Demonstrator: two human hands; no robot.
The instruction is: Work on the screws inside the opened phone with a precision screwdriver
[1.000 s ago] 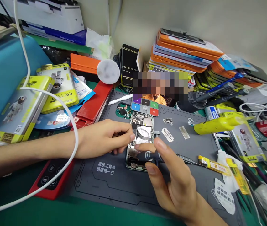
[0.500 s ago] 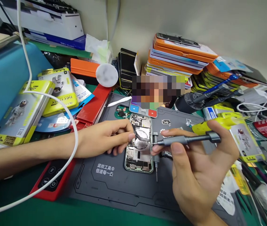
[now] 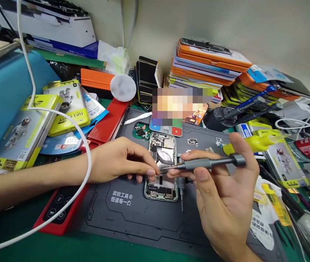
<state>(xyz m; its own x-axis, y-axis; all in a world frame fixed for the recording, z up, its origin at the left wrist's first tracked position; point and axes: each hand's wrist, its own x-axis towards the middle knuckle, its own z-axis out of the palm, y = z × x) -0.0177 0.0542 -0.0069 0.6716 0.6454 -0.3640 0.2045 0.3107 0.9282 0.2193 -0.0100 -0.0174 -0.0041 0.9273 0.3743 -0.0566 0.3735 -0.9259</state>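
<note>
An opened smartphone (image 3: 161, 190) lies on the grey work mat (image 3: 144, 222), its inner parts and a round silvery piece (image 3: 165, 155) showing. My right hand (image 3: 223, 196) grips a grey screwdriver (image 3: 198, 164), its thin tip pointing left over the phone's middle. My left hand (image 3: 122, 162) reaches in from the left, with thumb and forefinger pinched close together over the phone's left side near that tip. Whatever may be between those fingertips is too small to make out. Beside the phone's right edge lies a second screwdriver (image 3: 181, 189), partly covered by my right hand.
A red device with buttons (image 3: 59, 211) is under my left forearm, and a white cable (image 3: 89, 160) loops across it. Small metal parts (image 3: 192, 141) lie on the mat. A black tool holder (image 3: 217, 118), a yellow bottle (image 3: 247, 143) and stacked boxes (image 3: 206, 65) stand behind.
My left fingertips have moved down along the phone. My right hand has shifted left with the screwdriver, bringing its tip closer to my left fingers.
</note>
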